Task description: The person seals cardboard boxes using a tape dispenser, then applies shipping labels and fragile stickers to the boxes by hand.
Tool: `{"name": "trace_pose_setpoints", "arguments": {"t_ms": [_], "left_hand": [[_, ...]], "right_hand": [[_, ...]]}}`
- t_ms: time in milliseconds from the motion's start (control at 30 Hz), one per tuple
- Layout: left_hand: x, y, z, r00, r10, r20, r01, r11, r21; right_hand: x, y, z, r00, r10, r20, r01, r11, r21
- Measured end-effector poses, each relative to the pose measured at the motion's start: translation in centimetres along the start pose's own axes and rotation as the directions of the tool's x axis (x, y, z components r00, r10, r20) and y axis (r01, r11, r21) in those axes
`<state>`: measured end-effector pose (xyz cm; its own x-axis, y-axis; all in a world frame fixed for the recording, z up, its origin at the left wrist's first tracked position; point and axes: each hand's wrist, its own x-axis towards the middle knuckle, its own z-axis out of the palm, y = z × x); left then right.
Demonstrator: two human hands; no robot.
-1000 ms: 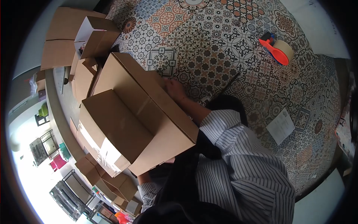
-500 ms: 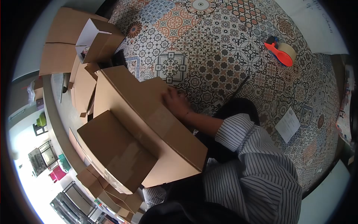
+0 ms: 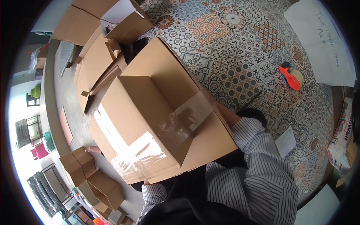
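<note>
A large cardboard box [image 3: 123,131] leans tilted over my lap, with shiny clear tape [image 3: 150,152] across its near side and more over the inner corner. A wide flap [image 3: 210,144] spreads along its right side. My right hand [image 3: 210,98] is at the flap's far right edge, mostly behind the cardboard; its fingers are hidden and the forearm shows. Beyond the box's left side, fingers of my left hand [image 3: 93,149] peek out against the box, while the palm is hidden underneath.
An orange tape dispenser [image 3: 290,77] lies on the patterned floor, right of a smaller open box [image 3: 129,28] and flattened cardboard [image 3: 97,56]. A paper sheet [image 3: 285,141] lies nearer me. More open boxes [image 3: 103,187] stand lower left. A white sheet with handwriting [image 3: 322,41] is at upper right.
The box has turned so its taped side and inner corner face me more. My right hand has slipped from the flap's outer face to behind its edge. Left fingers now show. The view has shifted.
</note>
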<state>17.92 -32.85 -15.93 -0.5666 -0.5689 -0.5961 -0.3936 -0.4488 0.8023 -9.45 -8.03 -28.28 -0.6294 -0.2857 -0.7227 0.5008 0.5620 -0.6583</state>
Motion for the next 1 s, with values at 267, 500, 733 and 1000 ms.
{"name": "trace_pose_setpoints", "arguments": {"t_ms": [267,500,733,1000], "left_hand": [[-0.3,0.1,1.4,0.999,0.005,0.033,-0.003,0.999,-0.05],[-2.5,0.2,2.8,0.994,-0.008,0.108,0.023,0.99,-0.136],[-5.8,-0.8,6.4,0.936,-0.148,0.319,0.205,0.967,-0.151],[-2.8,3.8,1.4,0.892,0.133,0.433,0.049,0.922,-0.383]], "right_hand": [[-7.5,-4.1,-4.4,0.969,-0.241,-0.05,0.242,0.97,0.002],[-4.9,-2.2,-7.3,0.933,-0.287,0.219,0.025,0.656,0.754],[-2.7,-4.2,-5.8,0.944,-0.204,0.259,-0.052,0.683,0.728],[-8.8,1.8,-22.4,0.398,-0.574,-0.715,0.301,0.818,-0.49]]}}
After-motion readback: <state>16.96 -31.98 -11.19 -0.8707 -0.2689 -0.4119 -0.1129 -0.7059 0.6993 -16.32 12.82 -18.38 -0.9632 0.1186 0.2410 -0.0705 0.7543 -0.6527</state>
